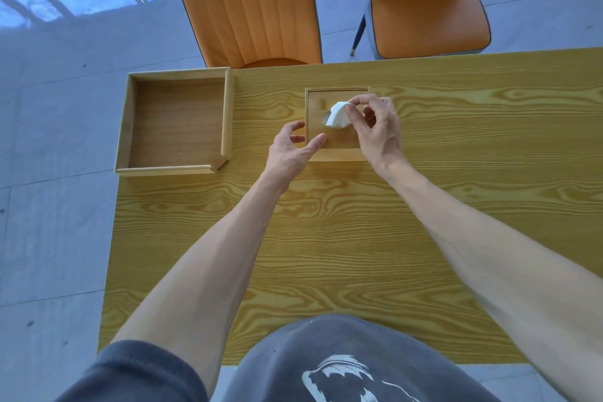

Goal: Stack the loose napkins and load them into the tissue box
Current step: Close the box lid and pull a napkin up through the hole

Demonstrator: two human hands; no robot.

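A square wooden tissue box (pixel 339 143) stands on the table a little past the middle, its top panel in place with a round opening. A white napkin (pixel 337 115) pokes up out of that opening. My right hand (pixel 378 126) pinches the napkin's upper end between thumb and fingers. My left hand (pixel 293 148) grips the box's near left corner, thumb on top, fingers on the left side. No loose napkins are in view on the table.
An empty wooden tray (pixel 177 122) with a raised rim lies at the table's far left corner, partly over the edge. Two orange chairs (pixel 251 3) (pixel 427 6) stand beyond the far edge of the wood-grain table (pixel 359 238).
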